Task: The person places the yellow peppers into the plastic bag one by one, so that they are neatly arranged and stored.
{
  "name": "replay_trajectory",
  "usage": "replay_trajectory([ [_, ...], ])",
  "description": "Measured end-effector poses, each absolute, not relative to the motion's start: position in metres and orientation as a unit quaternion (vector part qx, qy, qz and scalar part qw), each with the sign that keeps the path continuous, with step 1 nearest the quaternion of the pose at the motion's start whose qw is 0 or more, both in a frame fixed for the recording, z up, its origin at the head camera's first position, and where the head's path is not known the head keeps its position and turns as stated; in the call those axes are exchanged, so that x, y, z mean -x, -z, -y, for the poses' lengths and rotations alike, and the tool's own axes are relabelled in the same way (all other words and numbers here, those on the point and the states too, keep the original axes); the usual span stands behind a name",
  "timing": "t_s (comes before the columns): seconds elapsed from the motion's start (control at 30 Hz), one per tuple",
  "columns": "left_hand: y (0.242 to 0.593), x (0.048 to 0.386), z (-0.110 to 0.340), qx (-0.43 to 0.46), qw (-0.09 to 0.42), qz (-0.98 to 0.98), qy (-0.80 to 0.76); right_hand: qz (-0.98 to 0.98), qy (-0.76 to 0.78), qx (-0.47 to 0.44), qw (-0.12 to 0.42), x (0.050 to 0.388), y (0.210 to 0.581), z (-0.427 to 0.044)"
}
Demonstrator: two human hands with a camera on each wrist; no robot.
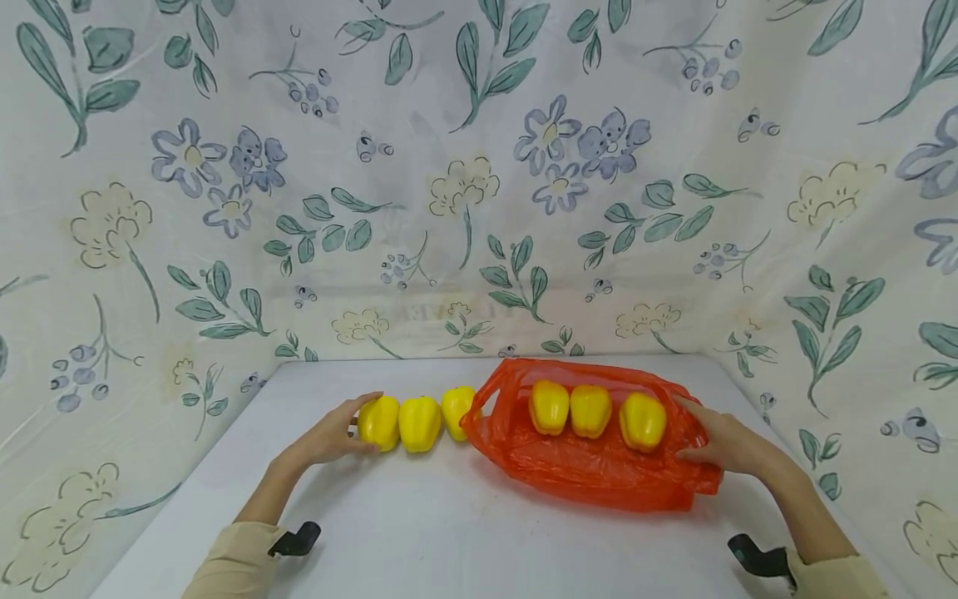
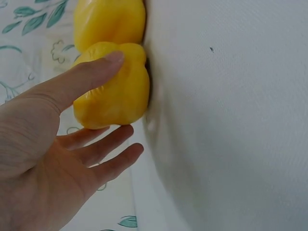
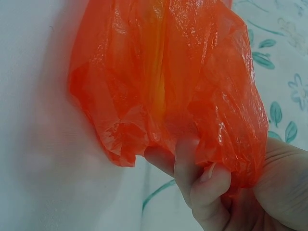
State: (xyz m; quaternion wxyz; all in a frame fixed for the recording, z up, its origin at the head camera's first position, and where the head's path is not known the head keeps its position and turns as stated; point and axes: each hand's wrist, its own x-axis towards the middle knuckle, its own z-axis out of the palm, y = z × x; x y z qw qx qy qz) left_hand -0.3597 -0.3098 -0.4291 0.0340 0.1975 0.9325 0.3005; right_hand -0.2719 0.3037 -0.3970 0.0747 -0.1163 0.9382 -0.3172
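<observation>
In the head view, three yellow bell peppers stand in a row left of a red plastic bag point(image 1: 599, 478). My left hand point(image 1: 333, 434) holds the leftmost bell pepper point(image 1: 379, 424) between thumb and fingers; the left wrist view shows its thumb lying across that bell pepper point(image 2: 113, 98). Beside it are the middle bell pepper point(image 1: 420, 424) and another bell pepper point(image 1: 456, 412), partly behind the bag's handle. Three more bell peppers point(image 1: 590, 412) lie within the bag's outline. My right hand point(image 1: 729, 441) grips the bag's closed right end, with fingers curled into the plastic point(image 3: 159, 72).
Everything lies on a white table point(image 1: 449, 532). Behind and around it hangs a floral cloth point(image 1: 479, 166). The bag's handles point(image 1: 490, 399) point left, toward the row of bell peppers. Black straps point(image 1: 295, 539) are on both wrists.
</observation>
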Motion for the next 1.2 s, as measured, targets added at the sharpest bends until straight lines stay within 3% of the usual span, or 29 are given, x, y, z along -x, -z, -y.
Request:
replay_trajectory([
  [0.6,0.391,0.355,0.315,-0.201,-0.050,-0.930,-0.302,-0.937,0.318,0.128,0.066,0.271,0.394,-0.303],
  [1.2,0.350,0.338,0.245,-0.304,-0.051,-0.905,-0.294,-0.937,0.322,0.119,0.071,0.271,0.397,-0.303],
])
